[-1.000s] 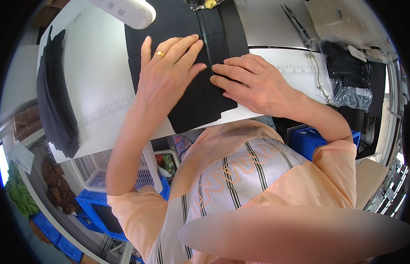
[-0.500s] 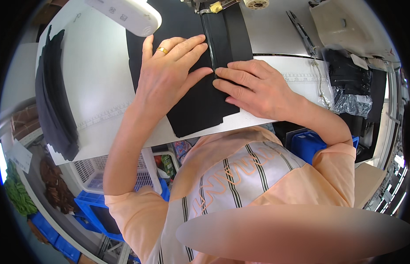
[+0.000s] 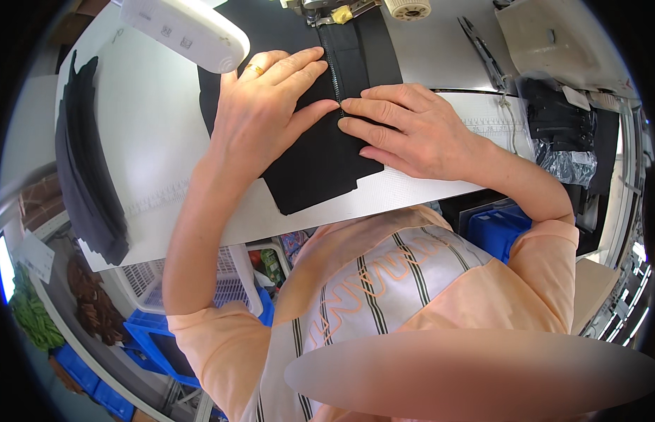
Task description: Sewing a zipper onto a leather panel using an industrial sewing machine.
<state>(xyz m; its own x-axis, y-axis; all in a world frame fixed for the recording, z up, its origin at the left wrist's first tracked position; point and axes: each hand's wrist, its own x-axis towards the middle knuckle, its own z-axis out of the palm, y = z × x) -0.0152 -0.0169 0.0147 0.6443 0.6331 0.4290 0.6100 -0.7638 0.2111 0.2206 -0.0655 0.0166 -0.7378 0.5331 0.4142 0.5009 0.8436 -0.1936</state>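
A black fabric piece (image 3: 315,163) with a zipper (image 3: 335,76) lies flat on the white sewing table (image 3: 159,141) and runs up under the sewing machine's presser foot (image 3: 334,15). My left hand (image 3: 261,105), with a gold ring, presses flat on the fabric left of the zipper. On the right side my right hand (image 3: 408,130) lies flat, its fingertips touching the zipper line next to my left fingers. Neither hand grips anything.
A white lamp head (image 3: 190,32) hangs over the table's top left. A stack of black fabric pieces (image 3: 85,176) lies at the left edge. Scissors (image 3: 486,60) and a bag of black parts (image 3: 563,133) are on the right. Blue crates (image 3: 500,228) stand under the table.
The fabric has moved up toward the machine with both hands on it. My right fingertips now meet the left fingers at the zipper.
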